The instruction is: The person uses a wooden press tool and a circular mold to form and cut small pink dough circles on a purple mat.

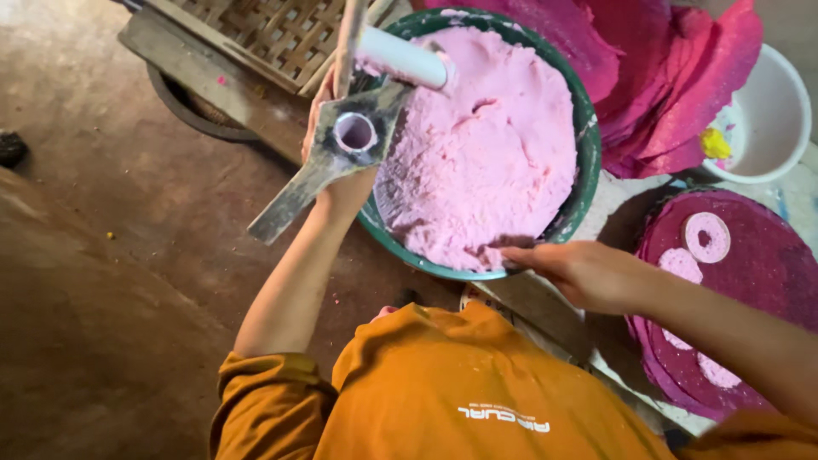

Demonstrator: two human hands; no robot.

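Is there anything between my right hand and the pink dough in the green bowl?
Nothing visible. The right hand is at the near rim of the green bowl, fingertips reaching the edge of the pink dough. The left hand holds the metal press tool on the bowl's other side.

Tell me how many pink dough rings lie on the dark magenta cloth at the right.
1 clear ring, near the top of the magenta cloth. Three more pink pieces lie there, half hidden by the right arm; whether they are rings cannot be told.
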